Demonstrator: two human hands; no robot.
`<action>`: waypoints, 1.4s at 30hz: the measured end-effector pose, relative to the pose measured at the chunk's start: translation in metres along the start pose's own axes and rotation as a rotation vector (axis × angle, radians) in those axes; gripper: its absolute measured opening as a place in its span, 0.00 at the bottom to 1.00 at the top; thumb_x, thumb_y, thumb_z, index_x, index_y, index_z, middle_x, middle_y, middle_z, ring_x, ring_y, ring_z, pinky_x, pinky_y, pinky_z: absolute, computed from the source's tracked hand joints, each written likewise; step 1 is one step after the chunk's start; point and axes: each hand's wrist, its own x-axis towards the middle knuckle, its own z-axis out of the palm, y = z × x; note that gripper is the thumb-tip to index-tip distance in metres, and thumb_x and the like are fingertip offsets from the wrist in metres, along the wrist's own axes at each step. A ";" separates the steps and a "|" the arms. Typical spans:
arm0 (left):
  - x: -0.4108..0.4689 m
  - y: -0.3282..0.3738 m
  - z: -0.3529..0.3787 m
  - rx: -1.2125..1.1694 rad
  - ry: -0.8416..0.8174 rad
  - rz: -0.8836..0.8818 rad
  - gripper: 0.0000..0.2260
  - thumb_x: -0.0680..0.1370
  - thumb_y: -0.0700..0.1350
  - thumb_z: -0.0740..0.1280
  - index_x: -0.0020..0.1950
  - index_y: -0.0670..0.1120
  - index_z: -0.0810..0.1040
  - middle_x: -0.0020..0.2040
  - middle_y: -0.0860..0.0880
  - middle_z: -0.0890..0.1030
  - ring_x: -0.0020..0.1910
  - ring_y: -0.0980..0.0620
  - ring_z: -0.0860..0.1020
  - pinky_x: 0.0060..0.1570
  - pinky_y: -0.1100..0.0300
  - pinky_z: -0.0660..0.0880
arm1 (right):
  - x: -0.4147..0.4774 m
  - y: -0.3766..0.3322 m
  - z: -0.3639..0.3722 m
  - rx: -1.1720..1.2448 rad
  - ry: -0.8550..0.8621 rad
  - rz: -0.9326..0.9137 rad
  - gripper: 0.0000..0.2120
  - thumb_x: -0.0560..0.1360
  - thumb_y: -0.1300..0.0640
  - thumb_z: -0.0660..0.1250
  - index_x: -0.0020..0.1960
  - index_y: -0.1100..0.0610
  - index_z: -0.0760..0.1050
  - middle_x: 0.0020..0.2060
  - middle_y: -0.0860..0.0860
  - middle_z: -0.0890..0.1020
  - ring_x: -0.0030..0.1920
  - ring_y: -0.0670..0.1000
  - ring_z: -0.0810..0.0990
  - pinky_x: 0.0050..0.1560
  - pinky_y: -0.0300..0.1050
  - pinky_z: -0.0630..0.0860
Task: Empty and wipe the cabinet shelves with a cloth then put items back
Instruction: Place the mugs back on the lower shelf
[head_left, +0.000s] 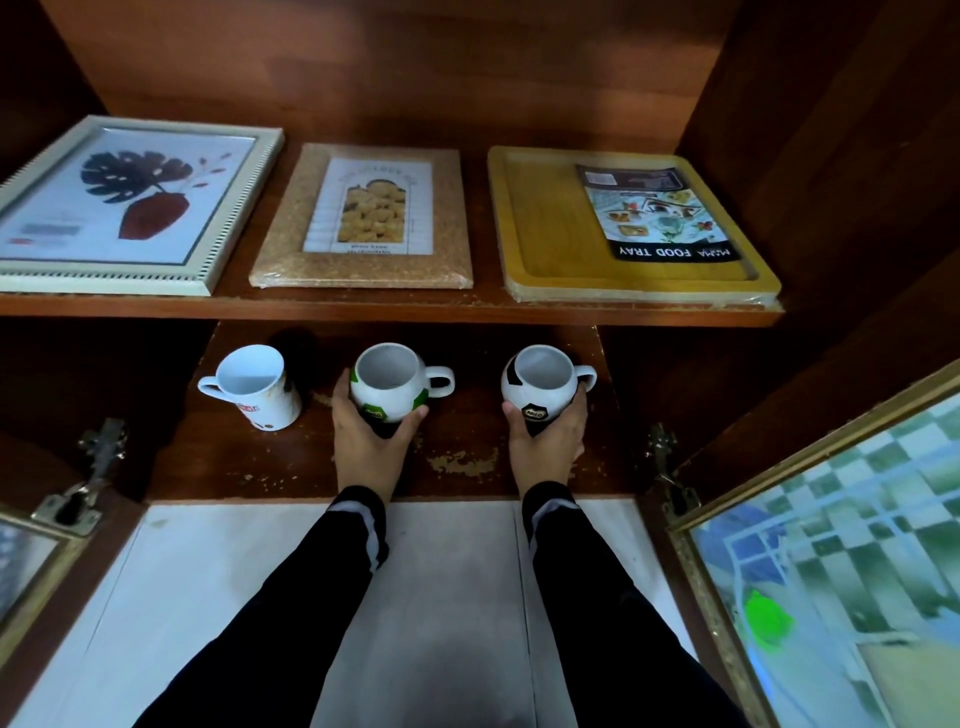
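On the lower cabinet shelf (457, 467) stand three mugs. My left hand (366, 441) grips the green-and-white football mug (389, 384) from the front. My right hand (548, 441) grips the black-and-white football mug (543, 387) the same way. A white mug (257, 387) with a red label stands untouched to the left, handle pointing left. On the upper shelf (363, 304) lie a white picture frame (124, 208), a cork photo frame (366, 221) and a yellow food tray (623, 228) with a paper label.
Both cabinet doors stand open: the right glass door (831, 561) with a gold frame, the left door (26, 561) at the edge. Metal hinges (85, 483) sit at both sides. White floor (208, 597) lies below the shelf's front edge.
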 end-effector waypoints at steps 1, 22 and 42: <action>0.000 0.000 0.000 0.001 0.002 0.003 0.45 0.68 0.48 0.80 0.78 0.43 0.58 0.73 0.45 0.67 0.72 0.51 0.67 0.69 0.64 0.64 | 0.000 0.000 0.000 0.000 -0.001 -0.004 0.47 0.68 0.52 0.78 0.78 0.59 0.55 0.74 0.55 0.64 0.75 0.55 0.61 0.73 0.59 0.55; 0.009 -0.033 -0.074 0.241 0.395 0.150 0.29 0.70 0.48 0.75 0.61 0.32 0.70 0.59 0.32 0.71 0.62 0.36 0.70 0.66 0.47 0.66 | -0.088 -0.043 0.068 -0.061 -0.224 -0.156 0.46 0.67 0.39 0.75 0.74 0.62 0.60 0.67 0.59 0.67 0.68 0.58 0.65 0.68 0.56 0.64; 0.044 -0.041 -0.107 0.158 0.271 -0.090 0.30 0.70 0.48 0.78 0.67 0.43 0.71 0.62 0.42 0.76 0.62 0.43 0.74 0.61 0.50 0.73 | -0.091 -0.053 0.112 -0.237 -0.152 0.010 0.49 0.64 0.33 0.74 0.75 0.55 0.59 0.65 0.57 0.71 0.66 0.59 0.67 0.65 0.57 0.57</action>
